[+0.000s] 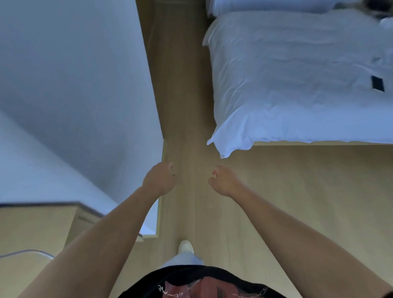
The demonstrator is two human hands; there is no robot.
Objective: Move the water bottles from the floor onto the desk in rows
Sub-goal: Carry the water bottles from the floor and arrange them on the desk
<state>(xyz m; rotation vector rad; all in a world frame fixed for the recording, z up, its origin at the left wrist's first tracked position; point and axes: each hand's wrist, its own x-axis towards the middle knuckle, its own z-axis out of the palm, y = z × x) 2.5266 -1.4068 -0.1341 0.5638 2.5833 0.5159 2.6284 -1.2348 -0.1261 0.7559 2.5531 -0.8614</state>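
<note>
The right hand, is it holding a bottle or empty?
Empty. The right hand hangs over the wooden floor with fingers loosely curled around nothing; no bottle is in view.

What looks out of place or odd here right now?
No water bottles are in view. Both the left hand and right hand hold nothing. A small dark object lies on the white bed.

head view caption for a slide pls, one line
Both arms reach forward, left hand and right hand loosely curled and holding nothing, over the wood floor beside a white bed.
</note>
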